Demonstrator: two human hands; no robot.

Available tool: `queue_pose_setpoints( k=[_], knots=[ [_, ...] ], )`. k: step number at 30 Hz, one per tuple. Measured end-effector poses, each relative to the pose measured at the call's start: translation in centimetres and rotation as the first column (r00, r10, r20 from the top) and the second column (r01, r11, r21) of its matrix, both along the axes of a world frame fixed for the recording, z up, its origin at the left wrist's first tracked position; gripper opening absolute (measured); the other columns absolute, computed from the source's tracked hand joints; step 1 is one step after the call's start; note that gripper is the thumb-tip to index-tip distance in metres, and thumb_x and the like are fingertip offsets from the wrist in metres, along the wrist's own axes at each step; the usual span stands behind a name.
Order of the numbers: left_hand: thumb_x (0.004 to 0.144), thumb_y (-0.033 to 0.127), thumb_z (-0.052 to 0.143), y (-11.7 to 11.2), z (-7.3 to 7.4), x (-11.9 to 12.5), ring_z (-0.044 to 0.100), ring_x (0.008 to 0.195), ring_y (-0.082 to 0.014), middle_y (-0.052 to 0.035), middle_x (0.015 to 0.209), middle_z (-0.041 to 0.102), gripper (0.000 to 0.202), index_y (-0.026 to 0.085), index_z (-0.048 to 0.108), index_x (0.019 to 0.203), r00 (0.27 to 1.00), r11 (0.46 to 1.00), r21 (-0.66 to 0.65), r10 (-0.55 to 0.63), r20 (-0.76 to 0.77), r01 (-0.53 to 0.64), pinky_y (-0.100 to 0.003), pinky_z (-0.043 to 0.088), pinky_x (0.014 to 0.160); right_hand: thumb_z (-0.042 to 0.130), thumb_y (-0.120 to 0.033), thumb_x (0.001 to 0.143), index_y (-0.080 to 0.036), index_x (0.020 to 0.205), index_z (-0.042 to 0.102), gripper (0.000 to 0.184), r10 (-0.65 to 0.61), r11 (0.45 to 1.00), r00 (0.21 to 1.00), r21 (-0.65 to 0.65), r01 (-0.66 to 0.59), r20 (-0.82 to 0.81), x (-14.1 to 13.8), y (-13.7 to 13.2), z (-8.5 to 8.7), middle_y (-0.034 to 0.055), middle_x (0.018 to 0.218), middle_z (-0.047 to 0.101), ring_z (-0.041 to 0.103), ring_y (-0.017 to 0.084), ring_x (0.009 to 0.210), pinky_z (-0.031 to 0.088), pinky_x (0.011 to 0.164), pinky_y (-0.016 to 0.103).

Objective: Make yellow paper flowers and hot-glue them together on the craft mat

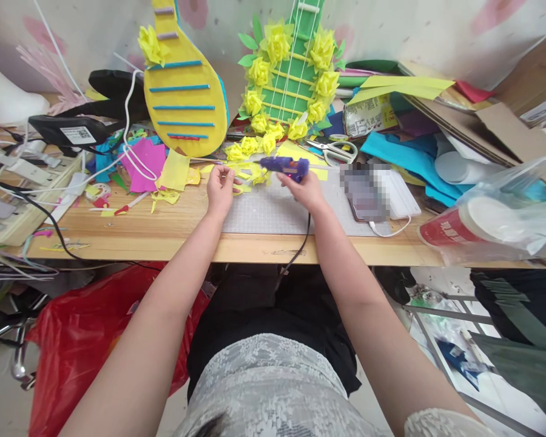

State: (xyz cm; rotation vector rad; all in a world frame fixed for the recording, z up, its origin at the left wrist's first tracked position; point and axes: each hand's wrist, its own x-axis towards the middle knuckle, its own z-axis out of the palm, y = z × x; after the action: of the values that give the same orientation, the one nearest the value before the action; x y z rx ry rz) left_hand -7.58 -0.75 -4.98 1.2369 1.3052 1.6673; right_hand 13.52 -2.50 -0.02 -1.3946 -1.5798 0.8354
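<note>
My right hand (306,191) is wrapped round a purple hot glue gun (284,166), its nozzle pointing left and its black cord hanging over the table edge. A clear glue stick pokes out of its back. To the left, my left hand (221,187) is closed in a pinch close to the nozzle; what its fingers hold is too small to make out. Yellow paper pieces (242,188) lie between the hands on the grey cutting mat (264,215). Behind them stand a green paper instrument (284,97) ringed with yellow paper roses (323,50) and a yellow pear-shaped one (184,91).
Scissors (334,150), a phone (366,194) and a white power bank (398,191) lie at the right. Beyond them are a bagged red cup (455,227) and blue paper (400,155). Magenta paper (143,162), cables and a power strip (22,203) crowd the left.
</note>
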Motion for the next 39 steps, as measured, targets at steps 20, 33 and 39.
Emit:
queue_pose_setpoints(
  k=[20,33,39],
  knots=[
    [0.071,0.073,0.051,0.2,0.5,-0.5,0.063,0.071,-0.0135,-0.0012,0.075,0.059,0.055,0.025,0.041,0.095,0.998,0.996,0.074,0.053,0.015,-0.054,-0.022,0.048,0.050,0.068,-0.055,0.064,-0.017,0.084,0.066,0.044,-0.117,0.991,0.981,-0.043,0.125,0.151,4.3,2.5,-1.6,0.0065,0.080,0.066,0.063,0.023,0.082,0.047,0.085,0.045],
    [0.066,0.069,0.061,0.0,1.1,-0.1,0.051,0.056,-0.0083,0.0018,0.070,0.050,0.051,0.023,0.047,0.083,0.997,0.990,0.130,0.049,0.053,-0.055,-0.020,0.045,0.044,0.047,-0.047,0.086,-0.026,0.111,0.042,0.033,-0.504,0.612,0.856,0.748,0.257,0.118,1.9,-2.1,4.3,0.0103,0.102,0.056,0.054,0.023,0.102,0.046,0.094,0.042],
    [0.063,0.065,0.067,-0.2,1.2,-0.4,0.052,0.057,-0.0080,0.0001,0.076,0.053,0.050,0.021,0.051,0.078,0.999,0.986,0.164,0.022,-0.032,-0.017,-0.023,0.050,0.053,0.063,-0.026,0.072,-0.020,0.122,0.043,0.054,0.135,0.950,0.913,0.213,-0.230,0.384,-2.9,0.3,1.9,0.0129,0.121,0.054,0.052,0.026,0.114,0.044,0.100,0.045]
  ],
)
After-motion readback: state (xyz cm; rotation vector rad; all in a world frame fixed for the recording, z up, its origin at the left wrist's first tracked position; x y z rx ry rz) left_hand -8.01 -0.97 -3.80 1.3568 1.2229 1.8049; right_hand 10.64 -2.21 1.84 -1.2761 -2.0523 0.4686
